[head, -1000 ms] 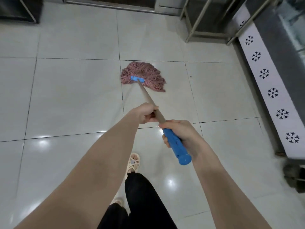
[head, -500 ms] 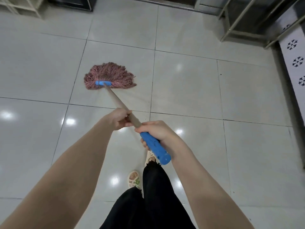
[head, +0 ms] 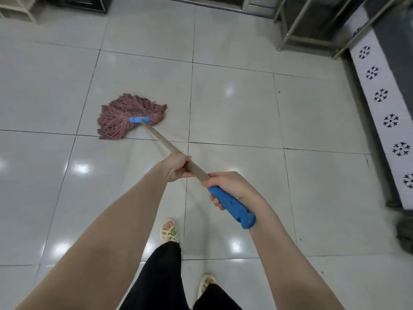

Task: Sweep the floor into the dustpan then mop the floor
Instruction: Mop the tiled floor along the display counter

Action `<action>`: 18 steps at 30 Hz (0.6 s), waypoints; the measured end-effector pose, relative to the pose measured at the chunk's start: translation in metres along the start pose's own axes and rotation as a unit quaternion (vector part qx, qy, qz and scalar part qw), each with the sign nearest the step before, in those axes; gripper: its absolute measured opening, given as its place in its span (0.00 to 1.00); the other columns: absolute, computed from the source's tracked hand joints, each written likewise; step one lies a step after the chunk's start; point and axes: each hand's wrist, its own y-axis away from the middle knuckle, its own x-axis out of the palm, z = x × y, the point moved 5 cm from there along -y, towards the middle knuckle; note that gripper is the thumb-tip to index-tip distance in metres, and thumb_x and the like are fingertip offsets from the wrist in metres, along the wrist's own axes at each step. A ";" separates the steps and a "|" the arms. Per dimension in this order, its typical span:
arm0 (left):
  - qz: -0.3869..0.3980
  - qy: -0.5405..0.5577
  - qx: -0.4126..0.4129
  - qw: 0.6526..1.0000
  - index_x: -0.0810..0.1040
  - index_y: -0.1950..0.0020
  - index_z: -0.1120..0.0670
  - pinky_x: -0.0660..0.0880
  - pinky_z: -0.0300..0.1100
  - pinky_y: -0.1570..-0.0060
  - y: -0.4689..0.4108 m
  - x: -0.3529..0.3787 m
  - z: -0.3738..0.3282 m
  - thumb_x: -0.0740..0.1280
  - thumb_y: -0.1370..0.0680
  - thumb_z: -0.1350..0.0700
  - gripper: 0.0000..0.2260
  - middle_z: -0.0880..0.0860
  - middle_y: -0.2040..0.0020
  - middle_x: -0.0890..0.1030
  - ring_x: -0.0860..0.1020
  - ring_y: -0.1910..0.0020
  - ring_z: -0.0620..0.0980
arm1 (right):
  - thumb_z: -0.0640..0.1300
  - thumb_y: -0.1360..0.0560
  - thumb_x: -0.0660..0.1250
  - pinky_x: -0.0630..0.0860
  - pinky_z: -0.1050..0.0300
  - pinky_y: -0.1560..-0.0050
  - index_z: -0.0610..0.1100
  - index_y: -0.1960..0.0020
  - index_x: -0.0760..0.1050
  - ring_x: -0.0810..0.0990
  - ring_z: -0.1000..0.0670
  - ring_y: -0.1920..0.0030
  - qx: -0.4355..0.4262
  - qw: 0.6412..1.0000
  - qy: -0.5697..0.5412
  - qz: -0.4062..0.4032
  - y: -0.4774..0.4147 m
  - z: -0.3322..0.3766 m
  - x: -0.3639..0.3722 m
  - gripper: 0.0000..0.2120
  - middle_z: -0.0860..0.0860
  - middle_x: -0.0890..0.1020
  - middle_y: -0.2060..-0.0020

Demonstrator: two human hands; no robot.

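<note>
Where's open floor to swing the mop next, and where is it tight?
Open: the tiles right of the mop head, up to the snowflake-patterned panel, and the tiles left of it. Tight: the metal rack legs at top right, and near the sandalled feet.

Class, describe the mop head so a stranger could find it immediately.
Start from the pale tiled floor. Follow the wooden handle forward from the left hand and right hand. It ends at the mop head: pinkish-red strings fanned flat under a blue clamp.
</note>
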 end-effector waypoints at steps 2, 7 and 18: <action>0.017 -0.012 -0.005 1.000 0.67 0.56 0.61 0.76 0.54 0.45 0.002 0.034 0.022 0.56 0.17 0.62 0.08 0.59 0.55 0.73 0.77 0.48 0.59 | 0.39 0.27 0.69 0.69 0.66 0.79 0.42 0.47 0.80 0.72 0.52 0.81 0.007 1.000 -0.014 -0.016 0.016 -0.027 -0.025 0.09 0.46 0.75 0.76; 0.074 -0.062 -0.010 0.995 0.67 0.55 0.61 0.77 0.53 0.48 0.026 0.144 0.098 0.56 0.17 0.61 0.07 0.58 0.58 0.74 0.78 0.57 0.55 | 0.39 0.27 0.69 0.69 0.65 0.79 0.42 0.49 0.80 0.72 0.52 0.79 0.004 0.995 -0.063 -0.071 0.074 -0.118 -0.100 0.07 0.46 0.75 0.74; 0.179 -0.160 -0.039 0.970 0.68 0.44 0.62 0.78 0.48 0.56 0.108 0.341 0.242 0.59 0.18 0.61 0.06 0.57 0.57 0.75 0.78 0.60 0.51 | 0.40 0.25 0.68 0.69 0.64 0.79 0.37 0.49 0.77 0.71 0.52 0.80 0.014 0.973 -0.147 -0.179 0.203 -0.278 -0.216 0.07 0.43 0.74 0.73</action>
